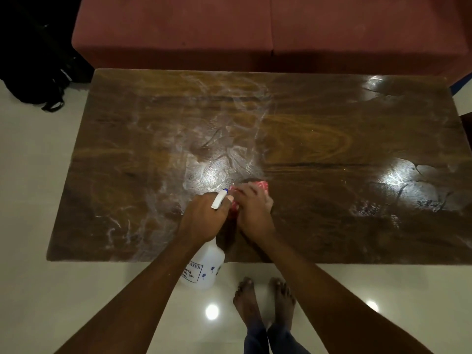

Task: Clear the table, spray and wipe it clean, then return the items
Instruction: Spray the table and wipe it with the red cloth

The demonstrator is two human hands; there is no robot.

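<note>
A dark wooden table (319,139) fills the view, its top streaked with wet smears on the left half and at the right. My left hand (204,218) grips a white spray bottle (204,269) by the neck, its blue-tipped nozzle pointing up over the table's near edge. Right beside it, my right hand (252,210) presses a red-and-white cloth (261,186) flat on the tabletop near the front middle. Most of the cloth is hidden under the palm.
A reddish-brown sofa (255,29) stands along the table's far side. A black bag (38,72) lies on the pale tiled floor at the back left. My bare feet (263,300) stand on the tiles just before the table's near edge.
</note>
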